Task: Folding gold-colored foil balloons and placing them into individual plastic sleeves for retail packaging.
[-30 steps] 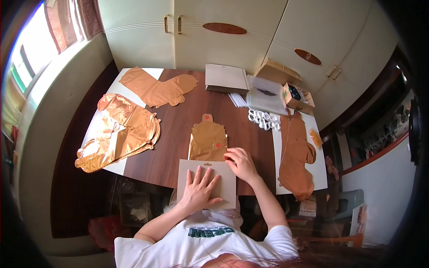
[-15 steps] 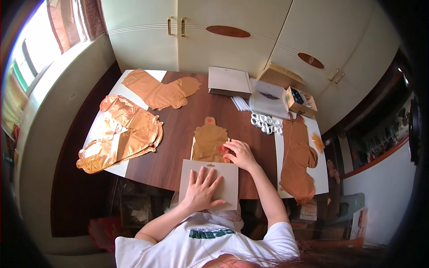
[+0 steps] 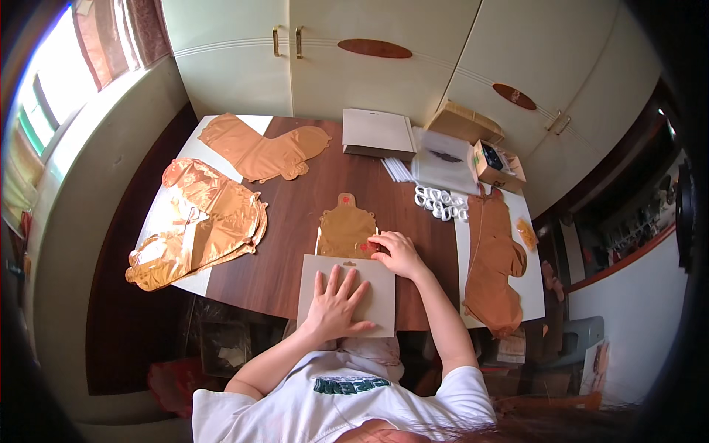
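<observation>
My left hand (image 3: 334, 310) lies flat with fingers spread on a light grey card (image 3: 380, 317) that has a hanging slot near its far edge. The card reaches over the table's front edge. Its far end covers the near part of a folded gold foil balloon (image 3: 343, 232), whose narrow tab with a red mark points away from me. At the balloon's right edge, by a second red mark, my right hand (image 3: 399, 255) has its fingers bent and closed on the foil. The fingertips partly hide that spot.
Flat foil balloons lie at the left (image 3: 199, 229), far left (image 3: 258, 151) and right (image 3: 491, 258). A stack of grey cards (image 3: 377, 131), white sticks (image 3: 396, 170), clear bags (image 3: 443, 159), white rings (image 3: 441, 203) and a small box (image 3: 501, 166) sit at the back right.
The grey card has slid a little away from me, over more of the balloon, with my left hand flat on it. My right hand has stayed at the balloon's edge.
</observation>
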